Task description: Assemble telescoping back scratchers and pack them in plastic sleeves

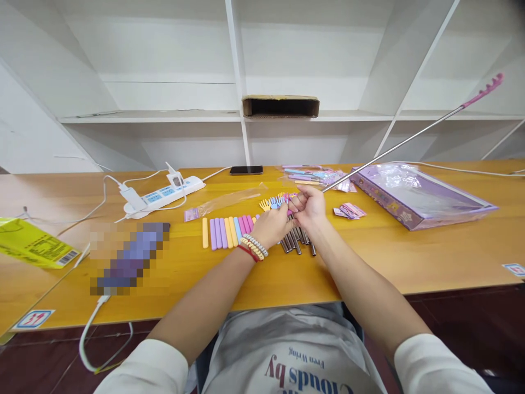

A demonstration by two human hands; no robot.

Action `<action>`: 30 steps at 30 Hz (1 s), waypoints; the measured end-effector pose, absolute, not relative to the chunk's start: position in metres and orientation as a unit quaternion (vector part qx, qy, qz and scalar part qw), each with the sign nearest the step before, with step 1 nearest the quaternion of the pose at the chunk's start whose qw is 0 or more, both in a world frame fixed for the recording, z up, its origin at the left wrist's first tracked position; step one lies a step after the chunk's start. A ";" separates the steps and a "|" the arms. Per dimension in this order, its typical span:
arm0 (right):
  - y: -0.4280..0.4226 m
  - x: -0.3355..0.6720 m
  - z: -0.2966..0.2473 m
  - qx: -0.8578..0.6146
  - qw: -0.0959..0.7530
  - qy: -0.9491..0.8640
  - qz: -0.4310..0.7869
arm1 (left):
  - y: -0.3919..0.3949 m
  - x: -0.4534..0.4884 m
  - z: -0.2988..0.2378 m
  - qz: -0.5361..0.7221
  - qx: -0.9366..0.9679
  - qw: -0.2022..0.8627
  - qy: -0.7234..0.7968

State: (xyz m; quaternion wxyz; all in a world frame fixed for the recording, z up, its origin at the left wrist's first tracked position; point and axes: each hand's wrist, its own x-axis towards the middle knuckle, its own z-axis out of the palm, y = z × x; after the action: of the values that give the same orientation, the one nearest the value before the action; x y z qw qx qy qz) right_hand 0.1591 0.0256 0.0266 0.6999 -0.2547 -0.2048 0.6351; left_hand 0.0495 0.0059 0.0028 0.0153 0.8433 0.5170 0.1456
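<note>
My right hand [309, 205] is closed round the near end of a long thin metal telescopic rod [394, 146] that reaches up to the right and ends in a pink hand-shaped head [488, 89]. My left hand [274, 223], with bead bracelets on its wrist, is closed against the right hand at the rod's base. Under both hands lie a row of pastel handle sleeves [227, 232], several dark metal rods [297, 241] and small coloured hand-shaped heads [273, 202] on the wooden table [369, 262].
A white power strip [164, 195] with cables sits at the left, a dark phone [246, 170] at the back. A purple box [422, 197] in plastic film lies at the right, packaged items [315, 176] behind the hands, a yellow packet [33, 243] far left. White shelves stand behind.
</note>
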 end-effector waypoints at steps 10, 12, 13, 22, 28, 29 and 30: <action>0.025 0.160 0.037 -0.280 0.753 -0.175 0.569 | 0.007 0.062 0.001 0.148 0.827 -0.037 0.541; 0.025 0.160 0.039 -0.281 0.754 -0.169 0.569 | 0.008 0.062 0.001 0.150 0.823 -0.045 0.546; 0.025 0.160 0.040 -0.281 0.755 -0.167 0.569 | 0.008 0.061 0.001 0.148 0.821 -0.048 0.549; 0.020 0.167 0.050 -0.263 0.756 -0.153 0.580 | 0.007 0.061 0.011 0.151 0.814 -0.054 0.558; 0.021 0.173 0.039 -0.178 0.725 -0.225 0.626 | 0.011 0.050 0.007 0.181 0.843 0.008 0.506; 0.022 0.173 0.036 -0.165 0.721 -0.238 0.630 | 0.012 0.048 0.006 0.192 0.849 0.024 0.492; 0.023 0.173 0.034 -0.155 0.718 -0.245 0.632 | 0.012 0.046 0.005 0.203 0.854 0.038 0.478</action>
State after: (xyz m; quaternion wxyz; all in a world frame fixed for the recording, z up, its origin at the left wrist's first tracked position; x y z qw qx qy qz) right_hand 0.1732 0.0232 0.0340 0.7184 -0.1546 -0.2454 0.6323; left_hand 0.0458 0.0125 0.0048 0.0376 0.8537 0.4781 0.2031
